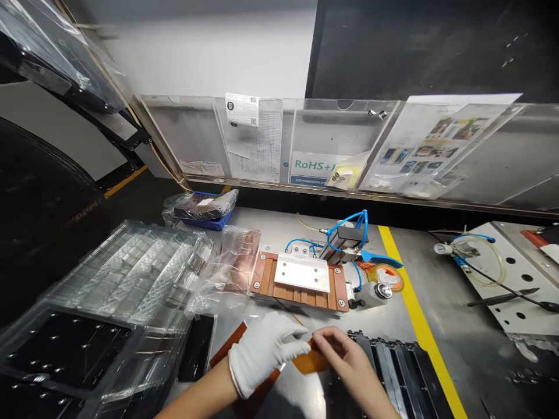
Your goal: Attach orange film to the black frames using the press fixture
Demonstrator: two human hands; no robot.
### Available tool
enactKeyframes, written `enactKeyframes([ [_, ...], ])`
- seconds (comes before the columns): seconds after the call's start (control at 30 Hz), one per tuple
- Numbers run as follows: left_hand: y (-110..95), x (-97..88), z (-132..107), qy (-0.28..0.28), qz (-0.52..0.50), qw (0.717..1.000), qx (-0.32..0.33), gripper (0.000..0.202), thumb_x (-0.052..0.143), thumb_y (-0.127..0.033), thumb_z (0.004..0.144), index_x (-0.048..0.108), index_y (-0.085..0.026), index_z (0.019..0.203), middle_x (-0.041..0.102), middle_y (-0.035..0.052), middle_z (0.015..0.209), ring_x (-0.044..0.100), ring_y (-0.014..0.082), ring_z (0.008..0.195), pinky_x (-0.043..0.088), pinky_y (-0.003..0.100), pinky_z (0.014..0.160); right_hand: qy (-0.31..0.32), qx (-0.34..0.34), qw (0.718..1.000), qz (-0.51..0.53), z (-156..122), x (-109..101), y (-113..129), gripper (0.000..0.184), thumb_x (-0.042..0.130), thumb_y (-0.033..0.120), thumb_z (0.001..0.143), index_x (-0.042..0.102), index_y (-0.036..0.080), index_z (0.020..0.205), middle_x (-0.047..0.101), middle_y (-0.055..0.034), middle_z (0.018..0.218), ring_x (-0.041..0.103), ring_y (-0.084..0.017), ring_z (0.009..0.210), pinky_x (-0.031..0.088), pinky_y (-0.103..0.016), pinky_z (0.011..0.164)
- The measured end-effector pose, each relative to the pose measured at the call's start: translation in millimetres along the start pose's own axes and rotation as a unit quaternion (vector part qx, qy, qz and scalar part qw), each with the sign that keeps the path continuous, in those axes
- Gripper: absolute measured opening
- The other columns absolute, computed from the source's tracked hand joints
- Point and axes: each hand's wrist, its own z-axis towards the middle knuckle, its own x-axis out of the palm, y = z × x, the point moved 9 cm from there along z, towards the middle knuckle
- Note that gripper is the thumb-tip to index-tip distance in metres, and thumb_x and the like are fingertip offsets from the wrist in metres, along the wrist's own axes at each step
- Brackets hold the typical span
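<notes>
Right hand (343,349): bare, pinching an orange sheet (311,363).
Left hand (266,352): white-gloved, beside it; I cannot tell whether gripping.

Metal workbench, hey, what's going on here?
A person's bare right hand pinches a small amber sheet. The white-gloved left hand is right beside it; whether it also grips the sheet is unclear. Just beyond the hands sits a fixture with a pale metal plate, with clear plastic trays off to the left.
</notes>
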Motion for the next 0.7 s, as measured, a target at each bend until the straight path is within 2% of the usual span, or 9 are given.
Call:
enactKeyframes([
  [0.1,-2.7,11.9,9.7,0.055,0.053,0.997,-0.029,0.028,0.054,-0.037,0.085,0.075,-0.024,0.072,0.072,0.0018,0.067,0.063,0.0189,0.063,0.043,0.027,0.062,0.04,-0.007,0.999,-0.029,-0.8,7.4,2.7,0.03,0.066,0.054,0.078,0.072,0.024,0.08,0.073,-0.0035,0.082,0.067,-0.023,0.083,0.053,-0.032,0.078],
  [0.2,14.6,16.7,10.5,0.067,0.11,0.989,-0.07,0.025,0.053,-0.03,0.081,0.073,-0.024,0.068,0.073,0.0042,0.068,0.064,0.0213,0.063,0.043,0.029,0.06,0.064,0.012,0.998,-0.025,3.5,-4.1,-12.5,0.036,0.062,0.056,0.079,0.074,0.026,0.094,0.074,-0.0053,0.094,0.067,-0.025,0.093,0.052,-0.036,0.085],
  [0.27,29.4,13.3,9.9,0.046,0.105,0.989,-0.097,0.023,0.051,-0.029,0.081,0.072,-0.023,0.071,0.073,0.0042,0.072,0.064,0.021,0.066,0.043,0.029,0.062,0.02,0.031,0.999,-0.015,14.6,-31.2,-29.9,0.046,0.057,0.063,0.079,0.073,0.024,0.098,0.074,-0.0068,0.093,0.068,-0.026,0.09,0.053,-0.039,0.082],
  [0.33,44.7,4.6,9.7,0.003,0.046,0.99,-0.132,0.023,0.049,-0.031,0.083,0.069,-0.023,0.076,0.071,0.0023,0.072,0.063,0.0182,0.066,0.043,0.028,0.063,-0.062,0.041,0.997,-0.019,30.6,-69.1,-47.1,0.054,0.056,0.069,0.074,0.072,0.021,0.093,0.073,-0.0079,0.087,0.067,-0.028,0.087,0.052,-0.043,0.082],
  [0.4,57.6,-3.1,10.8,-0.029,-0.039,0.985,-0.167,0.023,0.048,-0.035,0.084,0.066,-0.022,0.077,0.069,0.0002,0.07,0.061,0.0158,0.065,0.044,0.026,0.063,-0.132,0.044,0.99,-0.027,47.4,-103.0,-59.9,0.058,0.06,0.073,0.066,0.071,0.02,0.088,0.073,-0.0094,0.089,0.065,-0.031,0.093,0.046,-0.048,0.092],
  [0.5,69.0,-9.9,17.0,-0.05,-0.152,0.966,-0.203,0.021,0.052,-0.039,0.081,0.063,-0.021,0.076,0.066,-0.0007,0.068,0.058,0.0152,0.065,0.044,0.026,0.063,-0.184,0.043,0.982,-0.017,66.2,-129.4,-67.9,0.061,0.064,0.074,0.059,0.07,0.02,0.087,0.072,-0.0101,0.096,0.062,-0.031,0.102,0.038,-0.047,0.1],
  [0.57,73.8,-12.2,24.0,-0.058,-0.213,0.952,-0.215,0.022,0.054,-0.04,0.079,0.061,-0.02,0.076,0.064,-0.0011,0.067,0.056,0.015,0.064,0.043,0.026,0.062,-0.188,0.049,0.981,-0.001,70.0,-129.0,-68.1,0.061,0.067,0.072,0.058,0.07,0.02,0.089,0.073,-0.0084,0.095,0.063,-0.028,0.095,0.043,-0.042,0.093],
  [0.63,79.2,-12.3,32.2,-0.061,-0.261,0.938,-0.22,0.023,0.055,-0.042,0.077,0.059,-0.019,0.075,0.062,-0.0017,0.066,0.054,0.0141,0.062,0.041,0.026,0.06,-0.169,0.066,0.983,0.024,67.6,-117.2,-67.9,0.064,0.063,0.075,0.06,0.071,0.019,0.089,0.072,-0.0067,0.082,0.063,-0.025,0.076,0.049,-0.037,0.072],
  [0.7,85.9,-11.5,40.6,-0.059,-0.287,0.93,-0.222,0.025,0.056,-0.043,0.076,0.058,-0.018,0.075,0.059,-0.0027,0.065,0.051,0.0128,0.058,0.039,0.026,0.057,-0.137,0.085,0.985,0.055,63.0,-100.2,-66.9,0.068,0.054,0.08,0.066,0.071,0.017,0.087,0.067,-0.0043,0.067,0.059,-0.021,0.059,0.045,-0.033,0.055],
])
